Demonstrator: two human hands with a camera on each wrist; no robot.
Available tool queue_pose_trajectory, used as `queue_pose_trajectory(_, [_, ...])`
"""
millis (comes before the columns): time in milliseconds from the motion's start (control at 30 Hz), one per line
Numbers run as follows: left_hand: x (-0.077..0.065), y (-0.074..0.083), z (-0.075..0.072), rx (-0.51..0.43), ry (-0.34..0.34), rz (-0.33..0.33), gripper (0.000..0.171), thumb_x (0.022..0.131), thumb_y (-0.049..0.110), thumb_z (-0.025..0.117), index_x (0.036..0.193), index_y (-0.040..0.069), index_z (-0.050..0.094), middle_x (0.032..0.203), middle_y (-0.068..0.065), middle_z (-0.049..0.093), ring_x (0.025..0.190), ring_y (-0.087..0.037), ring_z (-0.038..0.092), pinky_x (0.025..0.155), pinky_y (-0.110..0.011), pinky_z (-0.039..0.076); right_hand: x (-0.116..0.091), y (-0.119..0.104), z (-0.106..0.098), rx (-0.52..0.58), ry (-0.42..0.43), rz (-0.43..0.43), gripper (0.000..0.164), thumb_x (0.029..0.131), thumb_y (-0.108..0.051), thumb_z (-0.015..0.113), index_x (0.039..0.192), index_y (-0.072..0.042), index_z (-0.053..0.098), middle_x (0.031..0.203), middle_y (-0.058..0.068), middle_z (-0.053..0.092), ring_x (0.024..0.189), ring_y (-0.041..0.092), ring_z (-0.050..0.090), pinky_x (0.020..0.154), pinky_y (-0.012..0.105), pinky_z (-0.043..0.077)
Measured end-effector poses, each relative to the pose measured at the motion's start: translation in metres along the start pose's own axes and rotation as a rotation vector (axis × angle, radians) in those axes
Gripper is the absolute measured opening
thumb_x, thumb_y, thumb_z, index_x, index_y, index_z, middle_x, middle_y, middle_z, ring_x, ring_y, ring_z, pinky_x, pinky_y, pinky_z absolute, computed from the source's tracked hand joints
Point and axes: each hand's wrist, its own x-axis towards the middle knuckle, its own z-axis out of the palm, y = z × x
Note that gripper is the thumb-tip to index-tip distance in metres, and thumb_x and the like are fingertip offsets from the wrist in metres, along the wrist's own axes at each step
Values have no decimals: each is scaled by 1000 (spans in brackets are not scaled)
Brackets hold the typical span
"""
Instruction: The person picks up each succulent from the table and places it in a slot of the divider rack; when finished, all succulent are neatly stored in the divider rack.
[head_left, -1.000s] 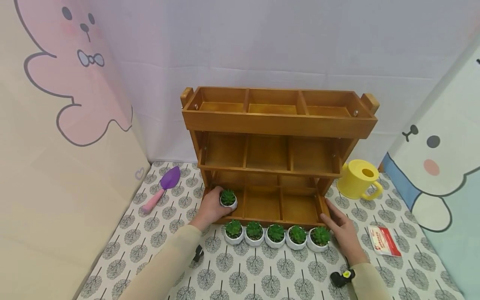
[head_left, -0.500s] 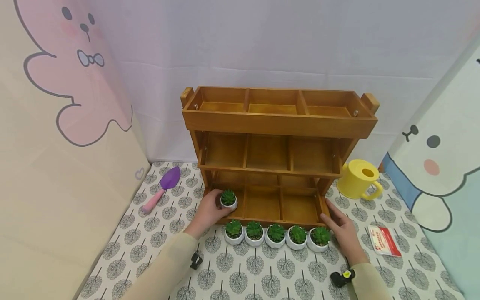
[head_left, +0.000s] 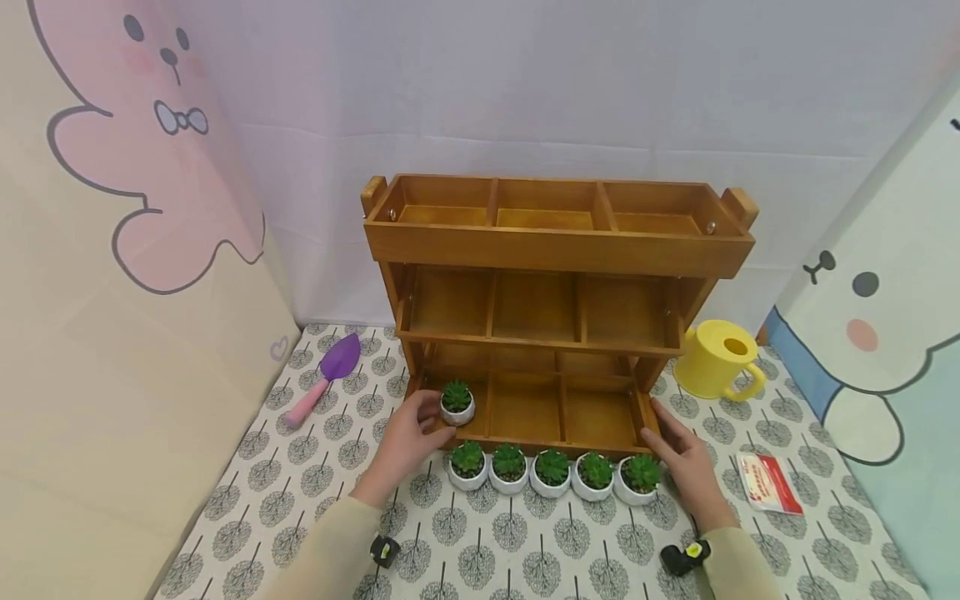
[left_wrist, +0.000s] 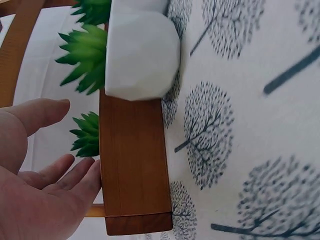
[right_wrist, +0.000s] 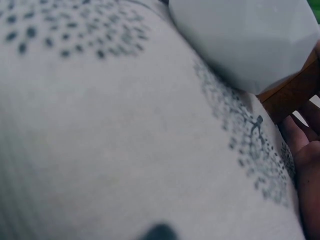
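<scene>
A small potted succulent (head_left: 456,403) in a white faceted pot stands upright in the lower left compartment of a brown wooden shelf (head_left: 558,254). My left hand (head_left: 405,437) is beside it on the left, thumb and fingers spread apart and off the pot. In the left wrist view that succulent's green leaves (left_wrist: 86,135) show behind the shelf's front board (left_wrist: 132,160), between thumb and fingers. At the shelf's lower right end, my right hand (head_left: 686,462) rests its thumb and extended fingers against the corner. Much of that hand is outside the right wrist view.
Several more potted succulents (head_left: 551,472) line up before the shelf, the rightmost close to my right hand. A purple trowel with a pink handle (head_left: 322,379) lies left. At right are a yellow watering can (head_left: 712,358) and a red-and-white packet (head_left: 768,482).
My left hand has let go of the succulent and drawn back left and toward me, its fingers opening. The pot stays in the compartment. My right hand has not moved.
</scene>
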Motion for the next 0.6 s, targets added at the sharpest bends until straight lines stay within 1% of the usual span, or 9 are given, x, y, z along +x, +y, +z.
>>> queue_pose_trajectory(100, [-9, 0, 1, -19, 7, 12, 55, 86, 0, 83, 134, -6, 59, 130, -22, 64, 123, -39, 62, 106, -43, 51, -1, -1, 0, -4, -1, 3, 66, 106, -37, 63, 164, -23, 35, 168, 3, 31, 137, -9, 34, 100, 2, 31])
queue_pose_trajectory(200, [-18, 0, 4, -40, 15, 11, 53, 86, 1, 84, 133, -4, 61, 131, -20, 65, 123, -37, 62, 107, -42, 50, -1, -2, 0, -10, 2, 13, 66, 106, -38, 63, 164, -24, 35, 168, 5, 32, 136, -8, 36, 99, 2, 33])
queue_pose_trajectory(367, [-33, 3, 7, -126, 38, -6, 51, 87, 3, 84, 132, -3, 62, 132, -20, 64, 125, -39, 61, 107, -42, 50, -1, -3, 0, -17, 1, 19, 66, 106, -37, 63, 164, -25, 35, 168, 5, 32, 136, -6, 36, 99, 2, 32])
queue_pose_trajectory(467, [-39, 5, 9, -166, 56, -14, 51, 86, 3, 84, 131, -3, 63, 130, -21, 65, 121, -39, 63, 105, -41, 52, -1, -2, 0, -14, 1, 17, 66, 106, -37, 64, 164, -25, 35, 168, 5, 32, 137, -5, 36, 99, 2, 32])
queue_pose_trajectory(533, [-43, 5, 10, -182, 61, -16, 49, 86, 4, 85, 129, -4, 63, 126, -21, 67, 116, -37, 65, 101, -38, 54, -1, -3, 0, -13, 2, 20, 66, 106, -37, 64, 164, -25, 35, 168, 5, 32, 140, -1, 36, 99, 2, 32])
queue_pose_trajectory(600, [-46, 5, 11, -185, 57, -26, 48, 86, 6, 85, 128, -5, 64, 121, -19, 69, 111, -34, 67, 97, -35, 56, -1, -4, 0, -19, 2, 24, 66, 106, -38, 64, 164, -25, 35, 168, 5, 32, 145, 8, 36, 98, 1, 31])
